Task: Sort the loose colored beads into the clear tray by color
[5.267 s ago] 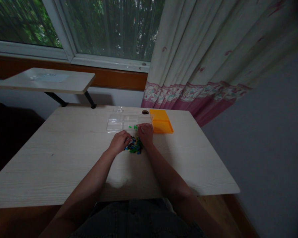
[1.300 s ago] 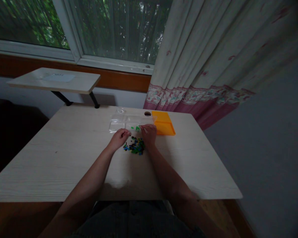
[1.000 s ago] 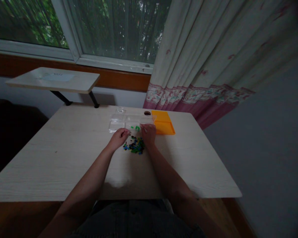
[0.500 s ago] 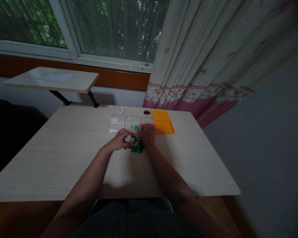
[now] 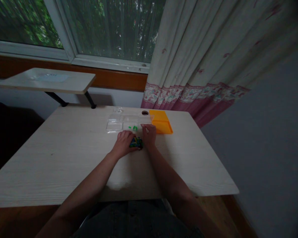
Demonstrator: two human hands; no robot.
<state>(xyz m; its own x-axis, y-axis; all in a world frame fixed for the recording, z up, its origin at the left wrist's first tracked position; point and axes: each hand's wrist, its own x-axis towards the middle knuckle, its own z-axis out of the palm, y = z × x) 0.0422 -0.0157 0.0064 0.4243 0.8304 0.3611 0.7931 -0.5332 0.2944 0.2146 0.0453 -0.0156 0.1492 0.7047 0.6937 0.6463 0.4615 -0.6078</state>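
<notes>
My left hand (image 5: 124, 143) curves around the left side of a pile of small coloured pieces (image 5: 136, 142), green, blue, yellow and dark. Its thumb and fingers are apart, with pieces between them, and it hides part of the pile. Just beyond lies a clear plastic tray with compartments (image 5: 115, 126), where a few small green pieces (image 5: 134, 128) sit in a front compartment. My right hand (image 5: 149, 134) is at the tray's front right, thumb and finger pinched together over it. What the pinch holds, if anything, is too small to make out.
A yellow tray (image 5: 161, 126) lies just right of the clear one. Behind them is a round dark hole (image 5: 145, 113) in the table (image 5: 72, 155). A raised shelf (image 5: 62, 82) on black legs stands at the back left. A curtain (image 5: 186, 66) hangs behind the table.
My left hand has moved right and closer around the pile, which now looks more compact. My right hand stays pinched near the tray. The whole view has shifted slightly.
</notes>
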